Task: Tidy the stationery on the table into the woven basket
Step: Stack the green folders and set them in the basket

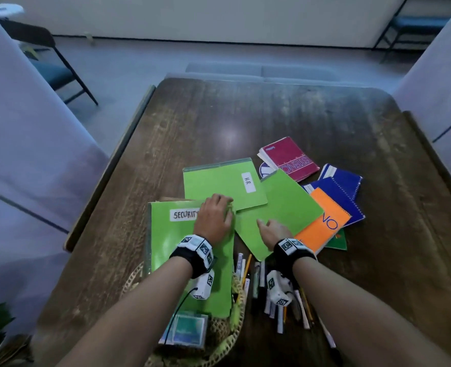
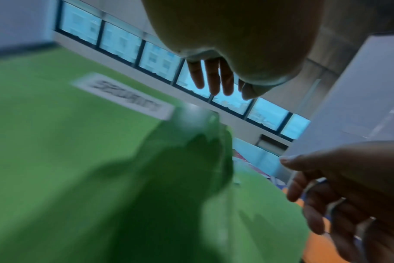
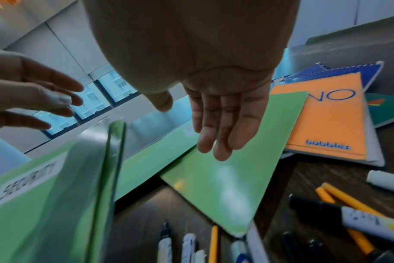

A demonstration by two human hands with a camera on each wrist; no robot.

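**Green folders under both hands**

The table (image 1: 245, 115) fills the middle of the head view. At lower left the basket (image 1: 235, 335) holds the SECURITY folder (image 1: 171, 250), standing tilted. The left hand (image 1: 213, 218), fingers straight, lies over that folder's upper right corner. Just right of it the right hand (image 1: 274, 230), fingers spread and holding nothing, hovers at a plain green folder (image 1: 285, 207) lying flat. Pens (image 1: 280, 300) lie at lower centre.
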